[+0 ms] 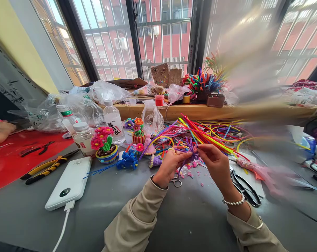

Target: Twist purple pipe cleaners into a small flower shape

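1 purple pipe-cleaner bundle (194, 154) sits right of mid-frame, pinched between the left hand (170, 164) at its left and the right hand (214, 160) at its right; it fans upward and trails lower left, neither hand clearly nearer.

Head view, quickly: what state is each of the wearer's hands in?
Left hand: closed, holding the purple stems.
Right hand: closed, pinching the same stems.

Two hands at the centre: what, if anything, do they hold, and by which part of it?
Purple stems. The left hand pinches them near the gathered middle; the right hand pinches just beside it, on the right.
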Tool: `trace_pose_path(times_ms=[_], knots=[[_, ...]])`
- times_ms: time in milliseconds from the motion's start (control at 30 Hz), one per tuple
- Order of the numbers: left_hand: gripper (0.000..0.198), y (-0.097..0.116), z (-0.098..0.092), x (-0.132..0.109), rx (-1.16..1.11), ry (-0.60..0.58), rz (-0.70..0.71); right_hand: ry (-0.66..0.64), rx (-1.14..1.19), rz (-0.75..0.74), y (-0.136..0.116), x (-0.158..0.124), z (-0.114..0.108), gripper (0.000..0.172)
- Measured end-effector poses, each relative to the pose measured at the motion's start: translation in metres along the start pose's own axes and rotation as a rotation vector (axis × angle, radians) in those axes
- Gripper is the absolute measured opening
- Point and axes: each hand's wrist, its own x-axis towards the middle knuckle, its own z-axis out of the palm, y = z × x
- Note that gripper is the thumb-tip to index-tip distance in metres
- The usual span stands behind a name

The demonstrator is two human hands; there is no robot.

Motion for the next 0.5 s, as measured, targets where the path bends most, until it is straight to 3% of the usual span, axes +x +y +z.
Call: trace_pose_path(times_ms=[267,500], knots=[[0.03,0.0036,0.0009,-0.0023,0.016,-0.035,0.007,-0.089,-0.303,-0.246,-0.0044,0.0001,-0.0056,0.017],[0.038,0.0057,0.0043,-0.0029,0.019,0.013,0.021,-0.034,-0.182,-0.088,-0.0039,-0.0011,-0.0039,0.02]])
